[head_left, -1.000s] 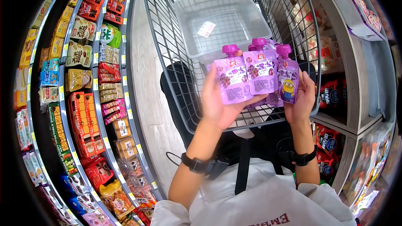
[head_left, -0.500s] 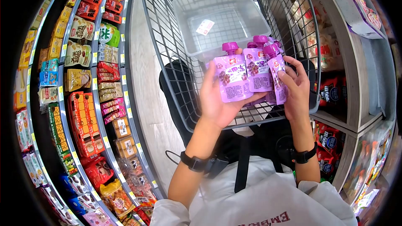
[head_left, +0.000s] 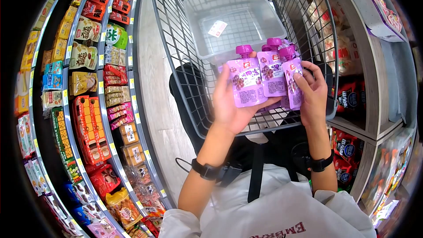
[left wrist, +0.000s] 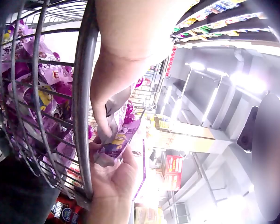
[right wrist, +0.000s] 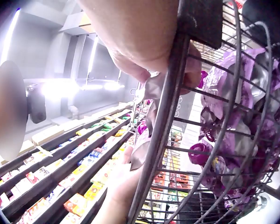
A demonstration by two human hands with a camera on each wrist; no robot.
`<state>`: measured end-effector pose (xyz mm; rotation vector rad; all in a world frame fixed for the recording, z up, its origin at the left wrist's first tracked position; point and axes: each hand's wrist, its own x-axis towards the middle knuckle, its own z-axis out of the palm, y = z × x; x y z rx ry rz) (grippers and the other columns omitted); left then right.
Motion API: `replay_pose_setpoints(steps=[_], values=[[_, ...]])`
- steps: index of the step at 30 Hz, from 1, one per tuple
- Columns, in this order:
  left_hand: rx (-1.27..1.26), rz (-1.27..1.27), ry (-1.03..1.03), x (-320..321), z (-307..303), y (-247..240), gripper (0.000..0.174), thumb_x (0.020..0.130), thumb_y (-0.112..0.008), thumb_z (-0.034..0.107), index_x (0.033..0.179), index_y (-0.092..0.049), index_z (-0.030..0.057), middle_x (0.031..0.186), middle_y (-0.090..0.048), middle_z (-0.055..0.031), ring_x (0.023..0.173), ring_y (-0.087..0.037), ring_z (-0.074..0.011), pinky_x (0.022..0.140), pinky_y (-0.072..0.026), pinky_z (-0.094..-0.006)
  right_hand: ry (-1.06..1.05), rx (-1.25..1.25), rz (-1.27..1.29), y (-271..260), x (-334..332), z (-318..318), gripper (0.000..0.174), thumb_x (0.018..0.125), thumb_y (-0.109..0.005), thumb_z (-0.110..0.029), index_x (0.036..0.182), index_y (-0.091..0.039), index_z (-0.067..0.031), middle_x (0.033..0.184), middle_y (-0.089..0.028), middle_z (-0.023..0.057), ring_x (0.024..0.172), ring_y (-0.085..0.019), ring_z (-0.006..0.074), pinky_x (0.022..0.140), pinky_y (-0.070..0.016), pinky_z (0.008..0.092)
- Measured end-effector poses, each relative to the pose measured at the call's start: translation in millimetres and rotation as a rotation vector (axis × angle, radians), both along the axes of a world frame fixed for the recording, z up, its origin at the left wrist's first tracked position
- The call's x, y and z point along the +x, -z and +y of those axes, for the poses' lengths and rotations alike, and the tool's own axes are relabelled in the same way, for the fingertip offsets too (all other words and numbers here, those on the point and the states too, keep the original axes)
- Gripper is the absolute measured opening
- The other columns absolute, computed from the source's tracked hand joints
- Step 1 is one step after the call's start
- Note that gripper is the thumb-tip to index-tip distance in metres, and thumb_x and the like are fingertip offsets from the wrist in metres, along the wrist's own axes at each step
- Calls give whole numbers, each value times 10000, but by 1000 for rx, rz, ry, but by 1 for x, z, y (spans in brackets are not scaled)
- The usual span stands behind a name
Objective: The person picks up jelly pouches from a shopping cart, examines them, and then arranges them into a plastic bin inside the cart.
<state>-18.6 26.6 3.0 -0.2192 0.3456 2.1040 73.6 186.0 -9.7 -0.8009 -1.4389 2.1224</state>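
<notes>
In the head view my left hand (head_left: 227, 110) holds purple grape jelly pouches with screw caps, fanned side by side. Its thumb lies along the left edge of the front pouch (head_left: 246, 83), and the fingers pass under the bunch. A second pouch (head_left: 273, 77) stands partly behind that one, with more caps showing at the back. At the right my right hand (head_left: 314, 97) pinches another pouch (head_left: 294, 86), thumb on its front, close against the bunch. More purple pouches (left wrist: 46, 70) lie heaped in the cart in the left wrist view.
The wire shopping cart (head_left: 264, 131) surrounds the space below my hands. Inside it sits a clear plastic bin (head_left: 200, 46) with a white label. Snack shelves (head_left: 99, 68) run along the left. A wooden shelf unit (head_left: 374, 123) with red bags stands close on the right.
My right hand has brought its pouch left against the bunch and turned it from the cartoon side to the grape side. The left hand keeps its grip almost in place.
</notes>
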Motion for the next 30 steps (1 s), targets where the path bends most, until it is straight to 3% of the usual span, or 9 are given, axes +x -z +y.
replay_pose_setpoints(steps=[15, 17, 21, 25, 26, 27, 28, 29, 30], values=[[-38, 28, -3, 0, 0, 1, 632, 965, -362, 577, 1422, -396, 140, 1412, -473, -145, 1274, -488, -366, 997, -395, -637, 37, 40, -29, 5, 0, 1, 382, 877, -648, 9, 1223, -486, 26, 1138, -611, 144, 997, -605, 142, 855, -499, 248], [-18, 35, 15, -1, -1, 1, 676, 958, -346, 589, 1467, -357, 143, 1484, -395, -141, 1365, -371, -380, 1086, -251, -653, 30, 37, -28, 9, 0, 3, 385, 880, -649, -5, 1228, -486, 22, 1136, -609, 142, 998, -603, 142, 857, -496, 249], [-40, 79, 16, 1, 0, 2, 653, 975, -337, 567, 1458, -365, 128, 1478, -404, -134, 1359, -386, -365, 1080, -289, -627, -32, 39, -65, 9, 0, 3, 433, 885, -667, -73, 1262, -470, 6, 1163, -584, 138, 1020, -591, 151, 869, -487, 257], [-243, 314, 11, 13, 6, 2, 608, 1006, -331, 512, 1451, -357, 99, 1456, -427, -125, 1331, -432, -311, 1075, -358, -515, -175, 76, -131, -1, -1, -2, 535, 878, -685, -147, 1322, -423, -5, 1249, -502, 148, 1129, -524, 175, 952, -442, 289], [-333, 409, 3, 18, 12, 1, 598, 1014, -333, 496, 1455, -342, 93, 1445, -437, -120, 1312, -455, -292, 1071, -379, -475, -227, 70, -105, -1, 0, -2, 635, 854, -712, -238, 1359, -405, -7, 1286, -479, 150, 1181, -490, 197, 995, -409, 306], [-335, 560, -39, 22, 19, 0, 621, 1017, -354, 470, 1479, -273, 63, 1472, -375, -138, 1356, -386, -288, 1123, -295, -440, -289, 97, -79, 2, 2, 0, 708, 825, -732, -285, 1381, -391, -9, 1309, -469, 148, 1207, -473, 212, 1017, -388, 317], [-331, 561, -44, 26, 25, -1, 621, 1017, -354, 470, 1479, -273, 63, 1472, -375, -138, 1356, -386, -288, 1123, -295, -440, -353, 124, -52, 5, 3, 3, 782, 796, -752, -333, 1403, -377, -12, 1332, -458, 146, 1232, -457, 227, 1040, -366, 328], [-495, 793, -77, 30, 32, -2, 626, 1020, -362, 455, 1480, -240, 50, 1473, -319, -152, 1380, -311, -287, 1131, -252, -434, -399, 172, -26, 7, 5, 3, 876, 743, -779, -359, 1428, -357, -13, 1365, -442, 140, 1269, -425, 239, 1075, -318, 344], [-663, 1023, -112, 33, 36, -5, 633, 1023, -371, 441, 1481, -206, 37, 1474, -262, -167, 1403, -236, -285, 1140, -210, -427, -415, 104, 21, -1, 5, -1, 879, 736, -784, -319, 1435, -348, -13, 1366, -441, 142, 1283, -414, 235, 1066, -331, 347]])
